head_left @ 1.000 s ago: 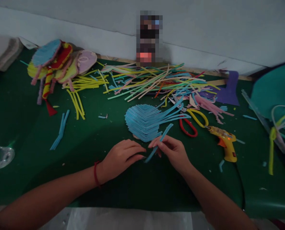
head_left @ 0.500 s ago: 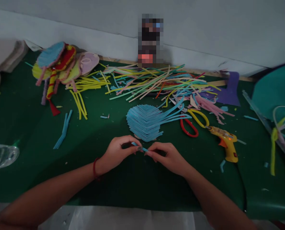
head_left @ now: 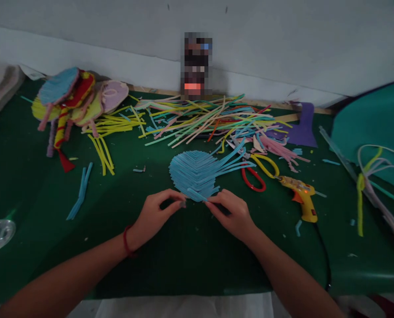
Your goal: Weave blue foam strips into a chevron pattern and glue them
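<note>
A light blue woven leaf shape made of foam strips lies on the green table, with loose strip ends trailing off to the right. My left hand and my right hand meet at its near edge. Between their pinched fingertips they hold a short blue strip against the bottom of the shape. A red band circles my left wrist.
Red and yellow scissors and a yellow glue gun lie right of the shape. A pile of coloured strips stretches behind it. Finished woven pieces are stacked at the back left. Teal foam sheet sits at the right.
My right hand alone held the blue strip a second ago. Both hands then pinched its ends and carried it forward to the near edge of the blue shape.
</note>
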Available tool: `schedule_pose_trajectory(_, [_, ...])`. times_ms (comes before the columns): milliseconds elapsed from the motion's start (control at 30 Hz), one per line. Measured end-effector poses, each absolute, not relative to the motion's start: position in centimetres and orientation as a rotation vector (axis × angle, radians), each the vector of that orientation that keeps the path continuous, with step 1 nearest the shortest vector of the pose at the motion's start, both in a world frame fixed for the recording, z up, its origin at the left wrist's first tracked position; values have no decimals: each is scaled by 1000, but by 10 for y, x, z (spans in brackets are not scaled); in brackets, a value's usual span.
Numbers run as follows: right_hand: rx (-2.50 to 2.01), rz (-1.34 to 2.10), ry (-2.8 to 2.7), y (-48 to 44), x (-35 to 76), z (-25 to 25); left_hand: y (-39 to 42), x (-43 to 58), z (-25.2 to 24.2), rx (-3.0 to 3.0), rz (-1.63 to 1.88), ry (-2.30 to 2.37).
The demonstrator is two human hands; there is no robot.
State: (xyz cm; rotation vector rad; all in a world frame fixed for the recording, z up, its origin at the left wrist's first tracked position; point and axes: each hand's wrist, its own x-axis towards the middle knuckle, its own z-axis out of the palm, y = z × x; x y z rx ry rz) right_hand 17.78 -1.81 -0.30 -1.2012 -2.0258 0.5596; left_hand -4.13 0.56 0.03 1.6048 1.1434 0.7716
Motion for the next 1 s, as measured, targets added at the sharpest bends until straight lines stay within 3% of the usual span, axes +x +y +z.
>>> schedule_pose_trajectory(333, [-1041,215,-2306,-27,168,-3,-5,-30,-2,1058,729,1112])
schedule_pose_trajectory(1000, [-1112,348,-2248,-22,174,-8,2,-33,-8,938,724,1072])
